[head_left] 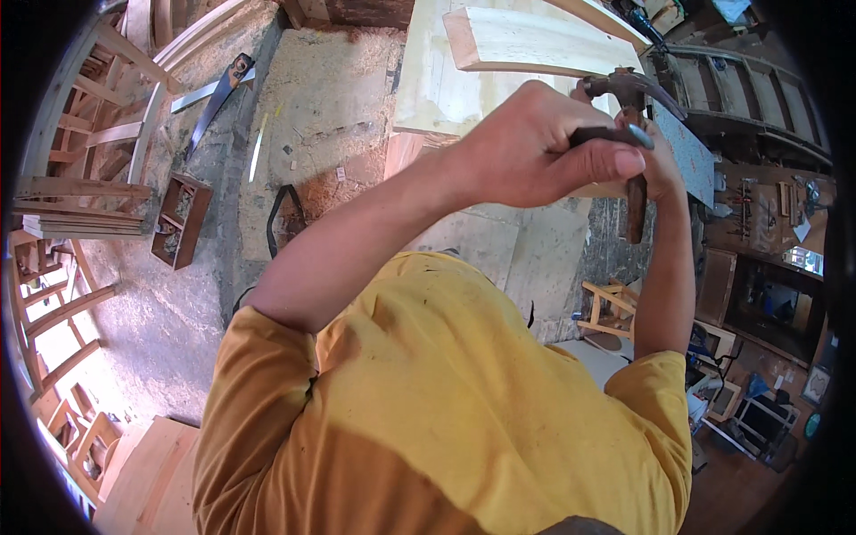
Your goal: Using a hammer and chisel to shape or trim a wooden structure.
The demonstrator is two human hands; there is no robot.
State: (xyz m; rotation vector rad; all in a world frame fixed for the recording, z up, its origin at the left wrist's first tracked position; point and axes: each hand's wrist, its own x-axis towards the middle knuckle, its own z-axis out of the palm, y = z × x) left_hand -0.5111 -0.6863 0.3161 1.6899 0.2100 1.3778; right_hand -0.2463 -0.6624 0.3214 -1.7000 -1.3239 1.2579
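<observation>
My left hand (pixel 539 147) is raised at the upper right, fingers closed round a short dark tool (pixel 599 135) with a shiny, rounded metal end. Its other end is hidden in my fist, so I cannot tell its kind. Just beyond it, my right hand (pixel 662 165) grips a claw hammer (pixel 636 214) by its wooden handle. The hammer's head is up, above the dark tool, and its curved claw points right. My left hand partly covers the right hand's fingers. Behind both hands a thick pale plank (pixel 544 43) lies on a light wooden workbench (pixel 432 98).
A handsaw (pixel 214 107) lies on the left beside a metal strip. Below it stands a wooden box (pixel 181 221) of small items. Wooden frames (pixel 116 89) fill the left edge. Sawdust covers the floor (pixel 343 80). A wooden rack (pixel 740 85) stands at the far right.
</observation>
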